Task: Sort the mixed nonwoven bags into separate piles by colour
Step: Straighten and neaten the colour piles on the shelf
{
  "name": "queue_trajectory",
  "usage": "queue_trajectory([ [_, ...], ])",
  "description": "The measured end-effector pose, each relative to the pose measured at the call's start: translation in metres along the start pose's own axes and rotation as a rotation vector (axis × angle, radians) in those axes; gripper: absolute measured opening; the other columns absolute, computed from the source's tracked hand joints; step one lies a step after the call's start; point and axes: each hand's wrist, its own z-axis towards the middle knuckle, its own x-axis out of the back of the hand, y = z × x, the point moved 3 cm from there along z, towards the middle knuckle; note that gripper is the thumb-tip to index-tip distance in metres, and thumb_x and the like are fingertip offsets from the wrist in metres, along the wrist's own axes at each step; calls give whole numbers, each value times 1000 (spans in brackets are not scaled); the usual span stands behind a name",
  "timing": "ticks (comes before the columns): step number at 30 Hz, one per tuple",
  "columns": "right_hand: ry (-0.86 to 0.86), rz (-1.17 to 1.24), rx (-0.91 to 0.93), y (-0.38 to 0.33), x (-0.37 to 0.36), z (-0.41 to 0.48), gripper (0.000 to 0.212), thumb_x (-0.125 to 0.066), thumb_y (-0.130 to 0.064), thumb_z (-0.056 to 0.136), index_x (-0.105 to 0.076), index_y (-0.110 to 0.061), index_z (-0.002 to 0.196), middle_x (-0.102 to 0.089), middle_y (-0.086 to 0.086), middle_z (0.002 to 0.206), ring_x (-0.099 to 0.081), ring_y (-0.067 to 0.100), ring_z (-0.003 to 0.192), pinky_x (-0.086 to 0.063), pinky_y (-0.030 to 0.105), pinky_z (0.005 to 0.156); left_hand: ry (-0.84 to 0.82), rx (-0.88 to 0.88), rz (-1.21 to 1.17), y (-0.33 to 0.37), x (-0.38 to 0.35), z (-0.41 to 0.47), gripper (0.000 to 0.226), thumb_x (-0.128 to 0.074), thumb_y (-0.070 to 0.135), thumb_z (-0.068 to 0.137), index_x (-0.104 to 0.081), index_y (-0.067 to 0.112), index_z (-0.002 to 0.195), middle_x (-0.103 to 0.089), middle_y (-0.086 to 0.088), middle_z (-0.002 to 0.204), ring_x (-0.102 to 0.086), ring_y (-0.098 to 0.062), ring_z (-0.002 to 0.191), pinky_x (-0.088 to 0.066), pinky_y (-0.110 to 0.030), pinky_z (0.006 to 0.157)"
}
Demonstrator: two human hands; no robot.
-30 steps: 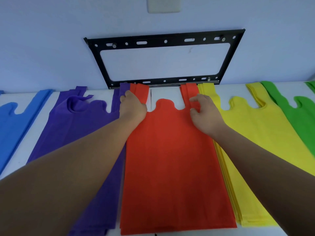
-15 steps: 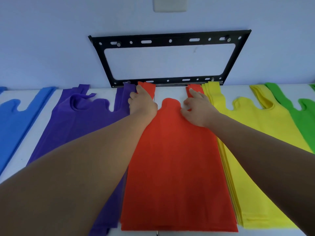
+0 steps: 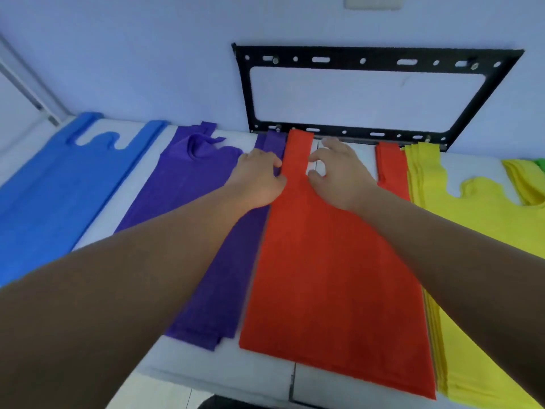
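Flat piles of nonwoven bags lie side by side on a white table: blue pile, purple pile, red pile, yellow pile, and a sliver of green pile at the far right. My left hand rests at the left edge of the red pile's left handle strap, fingertips touching it. My right hand sits on the strap's right side, fingers curled and apart. Whether either hand pinches the strap is unclear.
A black metal mounting frame is fixed to the pale blue wall right behind the table. A seam splits the table top near its front edge. A white window frame stands at the far left.
The view has swung left. My right hand has moved from the red pile's right strap across to its left strap, beside my left hand, which shifted to that strap's left edge.
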Motion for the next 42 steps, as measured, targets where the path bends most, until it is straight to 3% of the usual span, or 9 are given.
queue_trajectory([
  [4, -59, 85, 110, -51, -27, -1, 41, -50, -31, 86, -62, -15, 122, -55, 8, 136, -45, 23, 134, -37, 37, 110, 9, 80, 49, -63, 22, -34, 43, -58, 40, 92, -57, 24, 132, -48, -5, 141, -40, -28, 133, -38, -41, 107],
  [11, -131, 72, 123, -116, -69, -3, 43, -51, -32, 93, -54, -18, 133, -44, 6, 147, -45, 21, 134, -40, 38, 109, -43, 56, 244, -146, 49, -54, 64, -49, 56, 92, -40, 22, 145, -39, -6, 152, -38, -31, 137, -37, -48, 111],
  [15, -104, 29, 0, -145, -100, 5, 51, -50, -45, 92, -51, -20, 136, -42, 7, 149, -38, 24, 139, -35, 42, 113, -49, -110, 376, -167, 60, -51, 61, -48, 61, 89, -48, 24, 138, -50, -4, 138, -48, -27, 125, -45, -46, 102],
  [18, -101, -62, -76, -163, -125, 1, 59, -49, -52, 91, -45, -22, 141, -33, 10, 155, -25, 27, 146, -19, 46, 121, -85, -252, 398, -173, 72, -46, 54, -50, 59, 88, -56, 25, 129, -57, -1, 126, -55, -23, 113, -50, -45, 95],
  [23, -37, -156, -106, -171, -138, -13, 61, -36, -56, 94, -33, -26, 148, -21, 5, 162, -11, 24, 151, -9, 43, 123, -22, -162, -40, -196, 102, -18, 22, -59, 38, 89, -67, 22, 101, -68, 5, 104, -62, -16, 94, -52, -35, 84],
  [27, -42, -199, -134, -174, -139, -14, 61, -29, -57, 95, -30, -29, 148, -17, 2, 163, -8, 20, 152, -8, 41, 124, -77, 88, -310, -207, 111, 12, 24, -65, 30, 86, -44, 23, 78, -52, 4, 80, -52, -13, 68, -39, -26, 57],
  [30, -38, -203, -143, -176, -139, -16, 60, -28, -58, 95, -30, -30, 148, -17, 0, 164, -7, 18, 152, -7, 40, 124, -141, 171, -371, -210, 106, 29, 28, -70, 31, 83, -53, 13, 95, -57, -3, 90, -53, -12, 69, -42, -28, 58],
  [36, -27, -213, -154, -175, -140, -16, 61, -26, -59, 94, -29, -32, 147, -17, -1, 164, -7, 17, 152, -7, 39, 124, -165, 175, -583, -207, 100, 51, 67, -80, 35, 75, -53, 11, 132, -60, 0, 121, -61, -18, 102, -53, -34, 87],
  [42, -20, -196, -152, -175, -139, -16, 60, -28, -59, 94, -30, -31, 147, -17, -2, 163, -6, 16, 152, -7, 38, 124, 10, -45, -603, -201, 107, 55, 51, -71, 26, 87, -53, 26, 136, -55, 7, 128, -55, -9, 109, -50, -31, 93],
])
